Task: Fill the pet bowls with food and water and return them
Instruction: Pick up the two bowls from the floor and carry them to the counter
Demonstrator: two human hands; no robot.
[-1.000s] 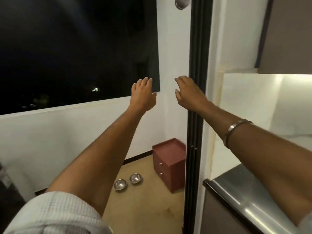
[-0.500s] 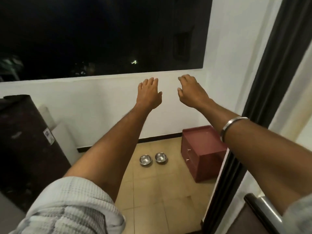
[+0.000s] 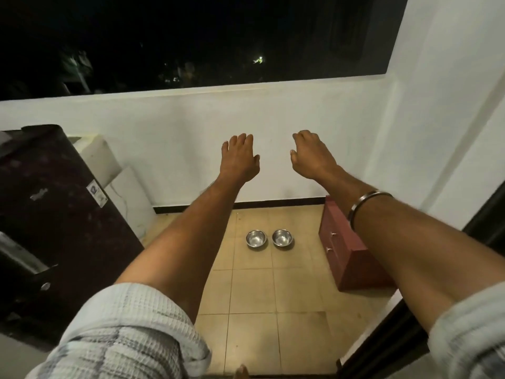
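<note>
- Since the earlier frames, the view has swung from the doorway onto the balcony; both bowls now lie centred ahead on the tiled floor (image 3: pixel 254 291), so pickup looks to be the next step.
- Left hand (image 3: pixel 240 157): fingers loosely together, palm down, holding nothing.
- Right hand (image 3: pixel 311 155): fingers slightly curled, empty; a bangle (image 3: pixel 367 205) sits on the forearm.
- Both arms are stretched forward, well above the floor.
- Left bowl (image 3: pixel 256 238) and right bowl (image 3: pixel 282 238) stand side by side, apparently empty, near a red drawer unit (image 3: pixel 352 258).

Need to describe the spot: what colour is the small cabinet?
Dark red cabinet, head view.
</note>
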